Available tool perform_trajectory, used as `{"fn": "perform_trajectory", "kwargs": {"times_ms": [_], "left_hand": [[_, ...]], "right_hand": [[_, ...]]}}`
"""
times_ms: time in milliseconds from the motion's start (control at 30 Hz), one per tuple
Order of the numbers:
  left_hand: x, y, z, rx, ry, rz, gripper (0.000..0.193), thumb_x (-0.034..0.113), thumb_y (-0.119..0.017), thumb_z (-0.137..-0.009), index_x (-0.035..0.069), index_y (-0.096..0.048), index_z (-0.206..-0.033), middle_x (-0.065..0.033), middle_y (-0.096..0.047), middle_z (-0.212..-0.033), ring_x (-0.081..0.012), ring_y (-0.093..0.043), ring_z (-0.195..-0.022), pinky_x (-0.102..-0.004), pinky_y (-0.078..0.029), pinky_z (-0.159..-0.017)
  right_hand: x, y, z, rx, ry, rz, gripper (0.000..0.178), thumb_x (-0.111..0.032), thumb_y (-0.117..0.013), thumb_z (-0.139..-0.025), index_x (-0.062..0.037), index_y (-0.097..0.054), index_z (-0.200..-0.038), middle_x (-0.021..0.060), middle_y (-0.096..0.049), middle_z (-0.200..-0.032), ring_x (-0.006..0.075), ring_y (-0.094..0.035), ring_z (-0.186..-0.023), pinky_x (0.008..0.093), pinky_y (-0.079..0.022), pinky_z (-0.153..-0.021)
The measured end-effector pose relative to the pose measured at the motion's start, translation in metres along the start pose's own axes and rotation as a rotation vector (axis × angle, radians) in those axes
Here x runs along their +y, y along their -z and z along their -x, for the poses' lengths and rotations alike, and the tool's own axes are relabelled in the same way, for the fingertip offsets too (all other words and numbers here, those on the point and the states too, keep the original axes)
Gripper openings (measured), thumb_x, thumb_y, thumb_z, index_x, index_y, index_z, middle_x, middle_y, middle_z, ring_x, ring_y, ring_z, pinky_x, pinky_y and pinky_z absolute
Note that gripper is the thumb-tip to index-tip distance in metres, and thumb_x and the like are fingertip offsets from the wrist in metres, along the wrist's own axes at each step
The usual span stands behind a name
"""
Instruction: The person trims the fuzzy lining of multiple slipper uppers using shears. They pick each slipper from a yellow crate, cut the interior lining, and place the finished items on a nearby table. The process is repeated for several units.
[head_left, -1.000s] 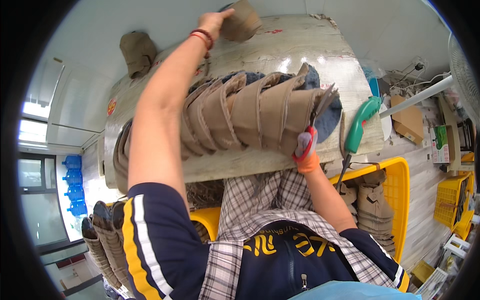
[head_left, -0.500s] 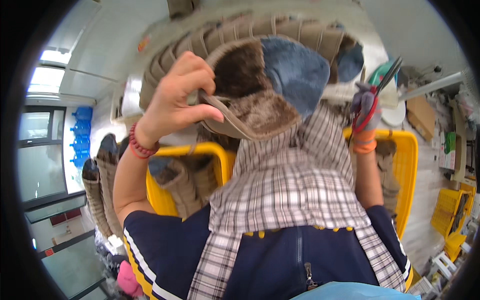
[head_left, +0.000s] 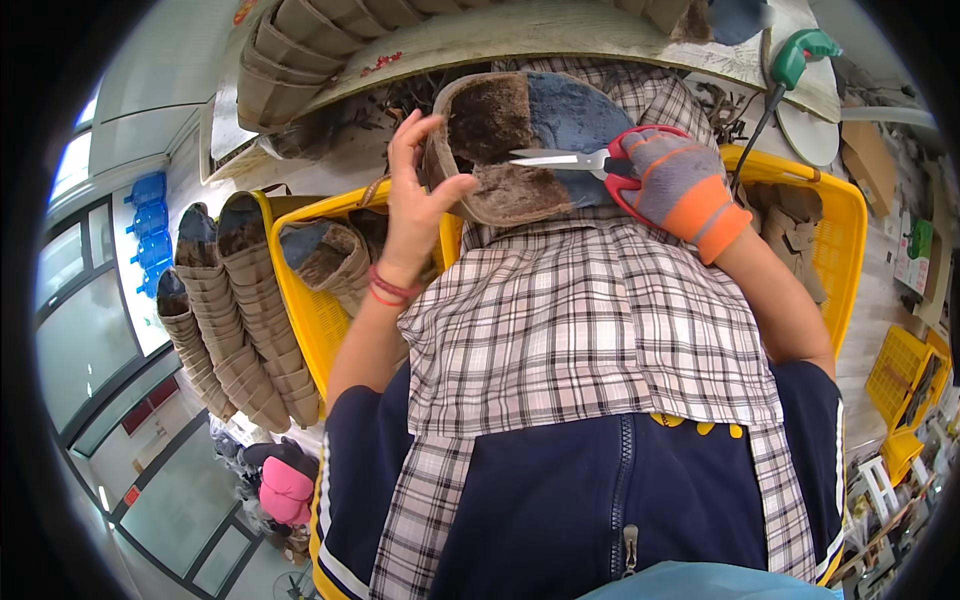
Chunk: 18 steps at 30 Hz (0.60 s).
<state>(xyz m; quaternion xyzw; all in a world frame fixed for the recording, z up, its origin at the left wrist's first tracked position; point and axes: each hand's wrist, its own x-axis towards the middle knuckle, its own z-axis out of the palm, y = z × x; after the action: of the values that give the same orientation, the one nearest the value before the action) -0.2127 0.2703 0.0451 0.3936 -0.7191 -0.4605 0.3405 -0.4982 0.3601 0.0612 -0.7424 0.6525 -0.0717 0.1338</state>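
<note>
A plush-lined piece (head_left: 490,115), slipper-like, beige outside with brown and blue pile inside, rests on my lap at the far end of my checked apron (head_left: 560,320). My bare left hand (head_left: 412,205) is at its left rim, thumb and fingers apart; whether it touches the rim is hard to tell. In its grey and orange glove, my right hand (head_left: 680,185) grips red-handled scissors (head_left: 570,160). Their blades point left across the inside of the piece.
Yellow baskets (head_left: 300,300) holding similar pieces flank my lap. Nested stacks (head_left: 235,330) stand at the left. Beyond is a worktable (head_left: 480,50) with another row (head_left: 330,30) of them. A green corded tool (head_left: 800,55) is at the far right.
The raised piece has come down onto my lap, and my left hand has loosened from its edge. My right hand brought the scissors leftward over it. The view has shifted.
</note>
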Motion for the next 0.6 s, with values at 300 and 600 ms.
{"fn": "perform_trajectory", "kwargs": {"times_ms": [300, 600], "left_hand": [[-0.001, -0.034, 0.043, 0.359, 0.496, 0.735, 0.085, 0.010, -0.063, -0.085, 0.006, -0.003, -0.145, -0.0170, -0.031, -0.138, -0.0231, -0.040, -0.120, -0.0329, -0.033, -0.101], [0.003, -0.042, 0.042, 0.305, 0.363, 0.532, 0.087, 0.011, -0.064, -0.084, 0.000, -0.001, -0.144, -0.0181, -0.027, -0.138, -0.0203, -0.034, -0.123, -0.0282, -0.026, -0.103]], "right_hand": [[-0.003, 0.002, -0.008, -0.082, 0.022, 0.063, 0.031, -0.037, -0.063, -0.079, -0.0125, -0.060, -0.099, 0.0079, -0.064, -0.090, 0.0252, -0.063, -0.084, 0.0372, -0.050, -0.071], [-0.031, 0.013, -0.057, -0.251, 0.122, 0.154, 0.047, -0.054, -0.066, -0.073, -0.0090, -0.069, -0.086, 0.0084, -0.067, -0.086, 0.0241, -0.065, -0.079, 0.0360, -0.052, -0.066]]}}
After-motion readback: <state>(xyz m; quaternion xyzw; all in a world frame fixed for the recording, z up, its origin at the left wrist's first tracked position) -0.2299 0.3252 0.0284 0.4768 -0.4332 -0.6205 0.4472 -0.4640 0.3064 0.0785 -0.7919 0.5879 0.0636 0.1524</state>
